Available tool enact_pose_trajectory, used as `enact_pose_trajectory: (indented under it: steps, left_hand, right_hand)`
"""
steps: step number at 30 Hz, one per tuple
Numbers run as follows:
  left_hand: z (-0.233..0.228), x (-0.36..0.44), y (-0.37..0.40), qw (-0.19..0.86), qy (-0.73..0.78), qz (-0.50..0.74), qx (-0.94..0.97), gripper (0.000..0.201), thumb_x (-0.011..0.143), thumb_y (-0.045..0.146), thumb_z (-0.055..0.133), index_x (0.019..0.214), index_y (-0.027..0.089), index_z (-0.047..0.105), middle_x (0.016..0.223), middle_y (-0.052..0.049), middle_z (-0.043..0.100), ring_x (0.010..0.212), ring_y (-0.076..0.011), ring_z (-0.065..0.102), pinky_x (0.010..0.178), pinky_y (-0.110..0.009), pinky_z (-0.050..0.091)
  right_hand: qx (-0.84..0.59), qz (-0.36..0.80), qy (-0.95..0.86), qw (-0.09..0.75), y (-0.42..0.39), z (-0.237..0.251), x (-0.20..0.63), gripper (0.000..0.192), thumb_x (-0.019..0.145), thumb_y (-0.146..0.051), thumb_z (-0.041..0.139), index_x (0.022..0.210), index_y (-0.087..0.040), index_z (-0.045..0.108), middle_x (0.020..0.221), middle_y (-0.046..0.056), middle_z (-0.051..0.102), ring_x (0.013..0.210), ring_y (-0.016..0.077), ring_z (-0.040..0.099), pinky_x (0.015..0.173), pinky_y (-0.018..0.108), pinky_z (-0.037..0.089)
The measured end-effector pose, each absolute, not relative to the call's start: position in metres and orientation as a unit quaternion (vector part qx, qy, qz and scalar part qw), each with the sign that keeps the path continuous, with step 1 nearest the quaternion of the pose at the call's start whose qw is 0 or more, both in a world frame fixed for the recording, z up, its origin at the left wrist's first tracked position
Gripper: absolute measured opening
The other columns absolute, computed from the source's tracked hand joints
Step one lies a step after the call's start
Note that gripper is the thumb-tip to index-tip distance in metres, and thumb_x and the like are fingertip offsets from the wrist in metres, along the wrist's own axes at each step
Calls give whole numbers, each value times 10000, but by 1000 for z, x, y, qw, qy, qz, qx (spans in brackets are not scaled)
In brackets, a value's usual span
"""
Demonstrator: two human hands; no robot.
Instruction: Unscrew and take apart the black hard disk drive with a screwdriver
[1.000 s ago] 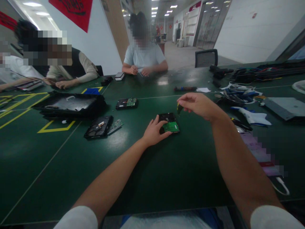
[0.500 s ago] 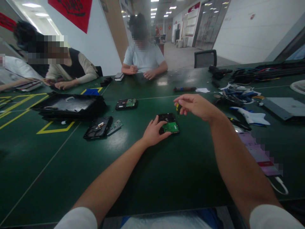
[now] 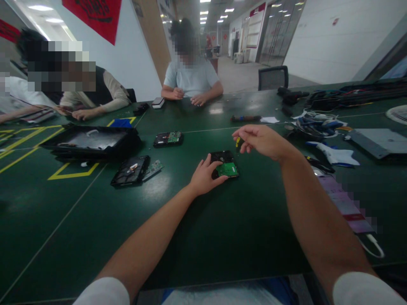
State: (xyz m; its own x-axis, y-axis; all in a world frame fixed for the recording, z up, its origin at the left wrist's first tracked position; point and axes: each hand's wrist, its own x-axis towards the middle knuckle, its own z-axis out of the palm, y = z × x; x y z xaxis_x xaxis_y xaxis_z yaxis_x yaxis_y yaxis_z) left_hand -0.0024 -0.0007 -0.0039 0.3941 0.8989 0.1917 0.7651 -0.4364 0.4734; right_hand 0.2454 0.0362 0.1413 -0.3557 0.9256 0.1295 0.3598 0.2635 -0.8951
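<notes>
Stretching toward a bright corridor, the dark green table [image 3: 222, 220] carries yellow floor-style lines [image 3: 28, 148].

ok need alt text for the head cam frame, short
Seen from above, the person's left hand rests on a hard drive with a green circuit board, lying on a dark green table. The right hand is raised just beyond it, pinching a small yellow-tipped tool. Two more drives lie left, and other people sit across the table.
</notes>
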Motion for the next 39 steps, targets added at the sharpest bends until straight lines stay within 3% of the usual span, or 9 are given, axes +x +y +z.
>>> enact_pose_trajectory:
  steps: [8,14,19,25,33,39]
  left_hand:
    - [-4,-3,1,167,512,204,818,703,955,705,648,1521,292,586,1790,-164,303,1681,-388,217,1339,-612,249]
    - [-4,-2,0,161,507,209,821,704,957,699,650,1516,277,592,1771,-178,341,1685,-374,206,1346,-589,245]
    - [-3,-2,0,164,507,205,821,698,962,703,641,1518,284,587,1767,-159,357,1693,-352,189,1351,-592,229]
    - [-5,-3,1,169,508,206,819,704,961,705,642,1525,288,585,1785,-162,317,1693,-362,186,1348,-604,226]
    - [-4,-2,1,155,503,206,825,701,963,697,645,1517,270,596,1754,-172,378,1694,-348,184,1351,-574,244]
    - [-4,-3,1,161,506,208,822,693,962,699,644,1514,282,593,1766,-164,357,1689,-368,195,1349,-594,239]
  right_hand:
    - [-529,316,-707,346,40,138,247,230,901,-374,850,809,-208,719,702,23,705,613,150,612,595,291,448]
    - [-478,367,-714,355,36,140,241,277,987,-484,745,923,-215,755,857,46,767,568,122,593,521,271,428]
    - [-486,379,-704,353,35,142,242,259,981,-472,759,946,-216,777,701,24,698,616,150,617,569,275,472]
    - [-537,300,-692,377,41,137,243,270,914,-420,832,795,-201,727,689,17,684,606,142,599,600,286,455]
    - [-495,365,-703,357,39,136,240,286,1029,-459,699,909,-207,760,733,31,715,545,123,580,535,275,438]
    - [-501,355,-713,339,34,140,237,147,972,-356,760,980,-210,770,723,27,721,629,170,655,612,305,498]
